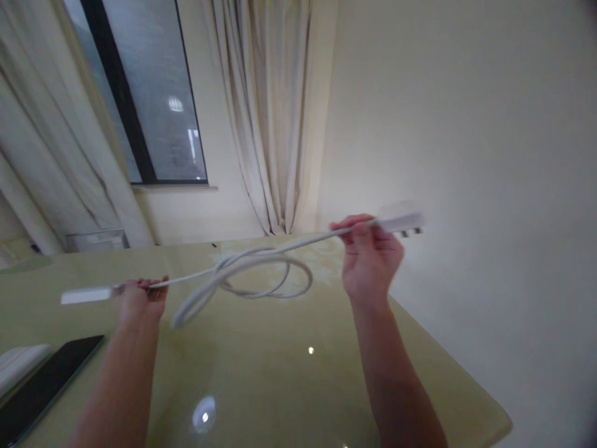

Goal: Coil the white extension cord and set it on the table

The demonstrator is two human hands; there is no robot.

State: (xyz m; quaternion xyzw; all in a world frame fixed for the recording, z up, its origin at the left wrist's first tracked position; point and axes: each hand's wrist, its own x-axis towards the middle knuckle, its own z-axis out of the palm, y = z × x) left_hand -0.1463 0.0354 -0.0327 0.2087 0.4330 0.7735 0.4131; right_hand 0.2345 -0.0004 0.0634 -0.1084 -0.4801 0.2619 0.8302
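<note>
A white power cord [261, 274] hangs in loose loops above a glossy yellow-green table [280, 373]. My right hand [370, 258] is raised and closed on the cord just behind its white plug [401, 223], whose metal prongs point right. My left hand [140, 295] is lower at the left and closed on the cord near its other end, where a white block [86, 295] sticks out to the left. The cord's loops sag between the two hands, close over the tabletop.
A dark phone or tablet [44, 382] lies at the table's front left, beside a white object [18, 364]. Cream curtains [270, 112] and a dark-framed window [149, 93] stand behind the table. A plain wall fills the right side.
</note>
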